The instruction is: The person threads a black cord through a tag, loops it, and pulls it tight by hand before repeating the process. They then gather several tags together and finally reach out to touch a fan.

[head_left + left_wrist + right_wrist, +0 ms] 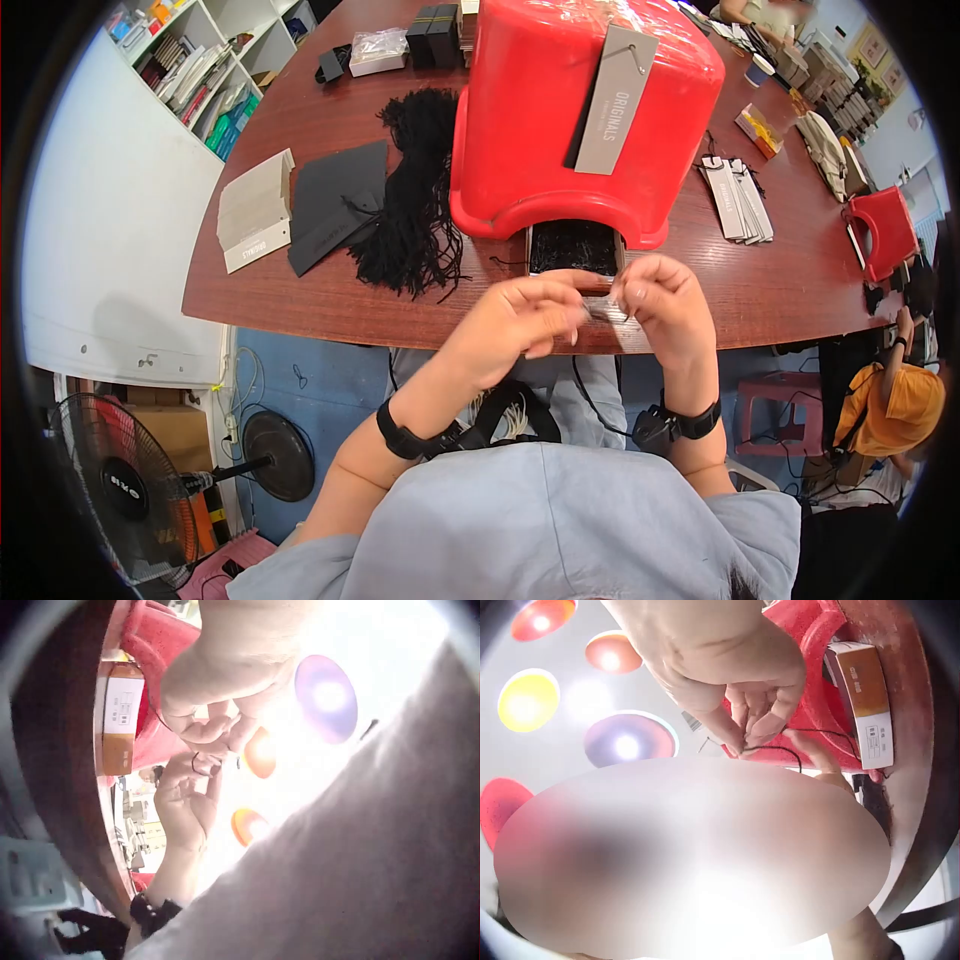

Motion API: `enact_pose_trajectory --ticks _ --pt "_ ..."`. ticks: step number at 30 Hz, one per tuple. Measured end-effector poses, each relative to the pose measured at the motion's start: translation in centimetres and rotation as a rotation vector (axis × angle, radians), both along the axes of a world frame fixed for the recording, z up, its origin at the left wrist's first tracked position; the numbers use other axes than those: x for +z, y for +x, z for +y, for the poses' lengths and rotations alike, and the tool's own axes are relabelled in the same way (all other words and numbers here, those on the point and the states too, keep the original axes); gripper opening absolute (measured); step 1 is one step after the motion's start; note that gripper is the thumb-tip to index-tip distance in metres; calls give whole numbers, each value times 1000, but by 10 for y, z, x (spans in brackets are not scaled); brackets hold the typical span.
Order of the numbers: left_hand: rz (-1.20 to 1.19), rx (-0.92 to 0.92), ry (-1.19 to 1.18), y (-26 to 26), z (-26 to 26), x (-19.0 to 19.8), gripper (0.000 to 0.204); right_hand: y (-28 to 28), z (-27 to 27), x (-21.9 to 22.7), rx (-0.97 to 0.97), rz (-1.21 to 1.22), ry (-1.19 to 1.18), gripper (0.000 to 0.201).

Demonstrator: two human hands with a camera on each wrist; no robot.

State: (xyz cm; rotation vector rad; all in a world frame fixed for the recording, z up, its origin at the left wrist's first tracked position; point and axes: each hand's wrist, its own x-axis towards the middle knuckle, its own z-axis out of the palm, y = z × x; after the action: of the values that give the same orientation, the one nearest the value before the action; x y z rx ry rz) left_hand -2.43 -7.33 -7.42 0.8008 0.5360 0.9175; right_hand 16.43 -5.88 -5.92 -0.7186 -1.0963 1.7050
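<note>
Both hands are raised close together at the table's front edge, before a red plastic stool (590, 110). My left hand (525, 318) has its thumb and fingertips pinched together, blurred in the head view. Facing it, my right hand (668, 305) pinches with thumb and index finger. A thin black cord (780, 748) runs between the fingertips, curving in a loose loop in the right wrist view. Under the stool's arch sits a box of black cords (570, 250), just beyond the fingers. A grey tag (615, 105) printed ORIGINALS lies against the stool.
Left of the stool lie a bundle of black cords (420, 190), black tags (335, 200) and beige tags (255, 205). Strung white tags (738, 200) lie to the right. Small black boxes (433, 38) stand at the back. A fan (125, 485) stands on the floor at left.
</note>
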Motion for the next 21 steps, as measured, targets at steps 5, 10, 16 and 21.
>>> enact_pose_trajectory --ticks 5,10,16,21 --pt "-252 -52 -297 -7 13 -13 17 -17 -23 9 23 -175 -45 10" --pt "-352 232 -254 -17 26 -9 14 -18 -30 0 39 -438 520 12" --pt "-347 342 -127 -9 22 3 14 -24 -36 -3 17 -574 584 13" --pt "-215 387 36 -2 18 8 16 -26 -36 -13 -53 -449 228 14"
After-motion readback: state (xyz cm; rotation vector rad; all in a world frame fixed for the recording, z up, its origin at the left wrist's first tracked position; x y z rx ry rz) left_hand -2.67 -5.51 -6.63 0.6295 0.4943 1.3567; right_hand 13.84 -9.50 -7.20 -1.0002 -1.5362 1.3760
